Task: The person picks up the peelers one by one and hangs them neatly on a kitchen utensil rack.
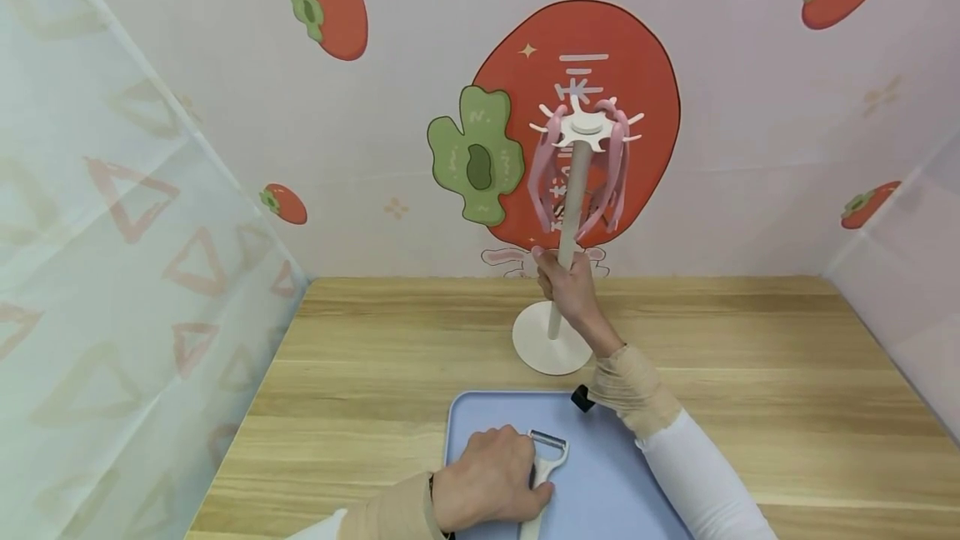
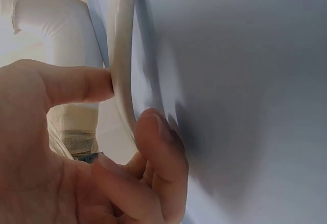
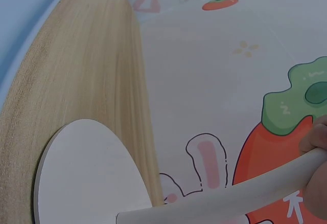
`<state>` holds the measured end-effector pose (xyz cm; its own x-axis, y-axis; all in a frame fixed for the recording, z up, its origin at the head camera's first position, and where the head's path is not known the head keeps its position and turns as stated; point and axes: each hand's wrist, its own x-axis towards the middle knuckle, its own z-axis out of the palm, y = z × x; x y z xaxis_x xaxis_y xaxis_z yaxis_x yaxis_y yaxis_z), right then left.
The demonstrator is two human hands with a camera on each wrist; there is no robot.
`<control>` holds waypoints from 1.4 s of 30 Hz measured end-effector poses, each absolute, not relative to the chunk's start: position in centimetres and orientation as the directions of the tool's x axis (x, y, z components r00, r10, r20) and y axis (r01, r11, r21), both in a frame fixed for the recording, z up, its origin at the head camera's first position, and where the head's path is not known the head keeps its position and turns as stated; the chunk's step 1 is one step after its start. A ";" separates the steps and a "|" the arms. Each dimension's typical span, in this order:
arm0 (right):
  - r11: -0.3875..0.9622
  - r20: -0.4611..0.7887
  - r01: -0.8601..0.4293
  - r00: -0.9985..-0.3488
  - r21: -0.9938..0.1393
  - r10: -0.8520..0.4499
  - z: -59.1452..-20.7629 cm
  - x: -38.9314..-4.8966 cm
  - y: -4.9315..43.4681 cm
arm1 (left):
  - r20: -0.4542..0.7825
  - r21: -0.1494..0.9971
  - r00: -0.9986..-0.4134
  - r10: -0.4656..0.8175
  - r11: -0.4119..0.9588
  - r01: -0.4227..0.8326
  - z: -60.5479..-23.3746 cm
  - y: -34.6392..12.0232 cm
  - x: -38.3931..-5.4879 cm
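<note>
A white peeler [image 1: 553, 463] with a metal blade lies along the blue tray [image 1: 600, 465], its head pointing away from me. My left hand [image 1: 491, 473] pinches its handle [image 2: 121, 40], with the thumb on one side and curled fingers on the other. Farther back, my right hand [image 1: 576, 294] grips the pole [image 1: 576, 190] of a white stand around its lower half. The pole leans slightly right above a round white base [image 1: 534, 340]. At its top, a ring of white hooks [image 1: 587, 127] carries several long pink pieces [image 1: 542, 186]; their kind is unclear.
The wooden table [image 1: 360, 373] runs back to a printed wall [image 1: 405, 148] with persimmon pictures. A pale patterned sheet [image 1: 150, 257] slopes along the left side. Beside the right wrist, a small black block [image 1: 581, 398] overlaps the tray's far edge.
</note>
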<state>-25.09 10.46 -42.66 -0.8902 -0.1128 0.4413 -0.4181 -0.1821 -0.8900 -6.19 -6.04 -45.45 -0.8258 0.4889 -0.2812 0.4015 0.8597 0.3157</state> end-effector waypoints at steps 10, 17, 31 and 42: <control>-0.176 0.438 -0.415 -0.892 -0.893 -0.116 -42.7 -25.1 10.5 | -0.262 0.279 -0.839 0.477 0.869 0.408 -45.4 -5.9 -6.3; -0.178 0.450 -0.428 -0.886 -0.886 -0.113 -42.8 -25.2 10.5 | -0.293 0.300 -0.833 0.470 0.872 0.387 -45.1 -6.0 -6.5; -0.209 0.447 -0.420 -0.888 -0.883 -0.105 -42.7 -25.0 10.3 | -0.274 0.454 -0.817 0.507 0.817 0.355 -43.9 -6.9 -6.7; -0.205 0.451 -0.425 -0.887 -0.882 -0.103 -42.6 -24.9 10.3 | -0.173 0.484 -0.818 0.548 0.771 0.414 -42.9 -7.3 -6.8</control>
<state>-24.90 10.31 -42.59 -0.8867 -0.1029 0.4507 -0.4245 -0.2046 -0.8820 -6.76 -7.27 -42.87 -0.8183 0.5483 -0.1726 0.4144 0.7707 0.4840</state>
